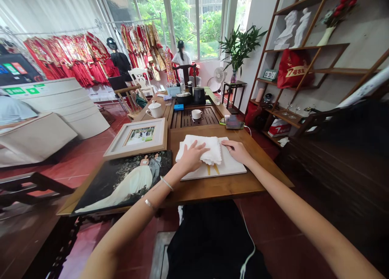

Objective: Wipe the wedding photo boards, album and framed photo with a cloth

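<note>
A folded white towel (203,148) with a scalloped edge lies on a flat white board (232,167) at the front of the wooden table. My left hand (193,156) rests on the towel, palm down with its fingers spread. Just right of the towel, my right hand (237,150) is over the board's upper right part. Its fingers are bent and pressed together; I cannot see what is between them. Two yellow strips (212,169) show on the board below the towel, which hides the rest of that pattern.
Left of the board lie a dark wedding photo panel (130,179) and a framed photo (138,136). Beyond are a white teapot (154,110), a slatted tea tray (179,119), a cup (196,114) and a blue box (178,107). Shelves (304,50) stand right; two people are farther back.
</note>
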{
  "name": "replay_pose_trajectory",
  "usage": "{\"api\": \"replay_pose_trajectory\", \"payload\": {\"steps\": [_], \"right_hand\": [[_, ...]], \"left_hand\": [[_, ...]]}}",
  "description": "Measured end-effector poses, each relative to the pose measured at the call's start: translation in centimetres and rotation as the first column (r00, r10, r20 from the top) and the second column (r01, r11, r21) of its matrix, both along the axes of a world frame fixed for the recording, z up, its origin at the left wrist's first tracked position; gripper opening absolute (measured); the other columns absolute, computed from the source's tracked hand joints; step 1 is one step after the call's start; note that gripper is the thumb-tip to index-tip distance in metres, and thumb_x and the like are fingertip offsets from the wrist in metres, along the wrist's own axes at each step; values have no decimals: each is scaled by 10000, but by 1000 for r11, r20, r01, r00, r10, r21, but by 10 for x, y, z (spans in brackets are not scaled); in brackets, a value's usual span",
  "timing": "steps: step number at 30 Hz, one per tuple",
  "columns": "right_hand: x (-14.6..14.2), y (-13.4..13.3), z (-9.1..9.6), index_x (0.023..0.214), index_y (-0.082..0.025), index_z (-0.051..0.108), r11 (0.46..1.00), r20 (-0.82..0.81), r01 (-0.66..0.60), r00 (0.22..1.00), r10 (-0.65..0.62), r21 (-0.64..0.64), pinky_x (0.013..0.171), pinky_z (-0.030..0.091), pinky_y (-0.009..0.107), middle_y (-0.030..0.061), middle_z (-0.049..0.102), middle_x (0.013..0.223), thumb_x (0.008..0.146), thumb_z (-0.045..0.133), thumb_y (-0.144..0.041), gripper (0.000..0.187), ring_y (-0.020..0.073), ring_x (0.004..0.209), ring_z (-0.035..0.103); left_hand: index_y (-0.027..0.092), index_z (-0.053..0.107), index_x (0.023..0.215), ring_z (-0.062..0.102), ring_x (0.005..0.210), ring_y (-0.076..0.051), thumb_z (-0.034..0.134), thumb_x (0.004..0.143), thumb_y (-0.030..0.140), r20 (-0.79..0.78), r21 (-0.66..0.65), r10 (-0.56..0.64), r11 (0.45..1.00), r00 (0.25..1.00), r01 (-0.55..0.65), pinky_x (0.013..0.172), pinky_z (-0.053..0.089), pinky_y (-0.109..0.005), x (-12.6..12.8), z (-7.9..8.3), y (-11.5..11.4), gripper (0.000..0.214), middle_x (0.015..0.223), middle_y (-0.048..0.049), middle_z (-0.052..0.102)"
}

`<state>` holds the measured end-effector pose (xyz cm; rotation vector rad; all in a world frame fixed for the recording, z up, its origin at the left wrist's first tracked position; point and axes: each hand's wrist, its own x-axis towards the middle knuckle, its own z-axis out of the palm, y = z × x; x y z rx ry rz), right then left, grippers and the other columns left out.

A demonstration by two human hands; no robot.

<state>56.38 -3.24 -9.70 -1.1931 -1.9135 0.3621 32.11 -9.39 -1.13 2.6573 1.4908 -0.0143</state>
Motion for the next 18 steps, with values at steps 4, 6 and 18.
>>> {"api": "replay_pose_trajectory", "payload": {"steps": [4, 6, 18], "right_hand": [[1, 1, -2, 1000, -231, 746, 1000, -15, 1, 1000, -1, 0, 1046, 464, 429, 42, 728, 1119, 806, 477, -88, 361, 213, 1104, 657], [1, 1, -2, 997, -230, 746, 1000, -18, 1, 1000, -1, 2, 1051, 460, 429, 40, 728, 1119, 806, 479, -85, 359, 209, 1103, 657], [2, 1, -2, 994, -221, 746, 1000, -19, -3, 1000, 3, 4, 1058, 455, 435, 47, 725, 1126, 817, 475, -89, 349, 207, 1103, 658]], "left_hand": [[288, 352, 1454, 80, 1473, -331, 478, 709, 55, 31, 34, 47, 998, 998, -48, 1115, 142, -693, 1, -7, -47, 790, 1581, -2, 260], [304, 329, 1463, 56, 1477, -327, 487, 686, 57, 32, 15, 49, 999, 998, -49, 1123, 116, -691, 4, -11, -73, 830, 1589, 15, 233], [280, 324, 1463, 97, 1467, -364, 480, 736, 82, 36, -34, 149, 988, 988, -148, 1081, 174, -731, 2, -5, -60, 770, 1584, -42, 249]]}}
